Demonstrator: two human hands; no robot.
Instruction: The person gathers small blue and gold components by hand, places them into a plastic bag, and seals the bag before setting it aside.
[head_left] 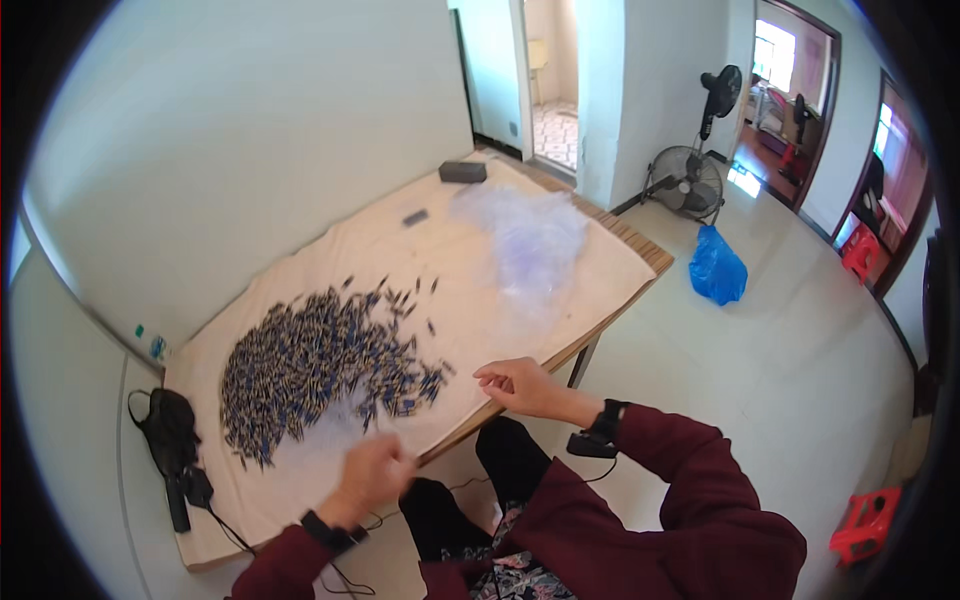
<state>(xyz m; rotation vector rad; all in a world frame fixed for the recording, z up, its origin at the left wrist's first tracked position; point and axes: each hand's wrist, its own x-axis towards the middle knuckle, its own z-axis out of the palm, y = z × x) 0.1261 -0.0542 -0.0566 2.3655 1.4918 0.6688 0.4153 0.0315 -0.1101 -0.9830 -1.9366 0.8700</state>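
Observation:
A big heap of small dark blue and tan cylindrical pieces point(310, 360) covers the left half of the cream cloth point(440, 270) on the table. Just off the heap's near edge is my left hand point(375, 473), smeared by motion, so its fingers cannot be read. Some thin clear plastic point(347, 408) lies against the heap beyond it. Over the table's front edge, right of the heap, my right hand point(522, 388) has its fingers curled and pinched together. Whatever sits between those fingertips, if anything, is too small to make out.
Crumpled clear plastic bags point(535, 245) lie at the table's far right, near a dark box point(463, 172) and a small grey block point(415, 217). A black bag point(165, 430) rests at the left edge. On the floor are a blue plastic bag point(717, 266), a fan point(685, 183) and a red stool point(865, 525).

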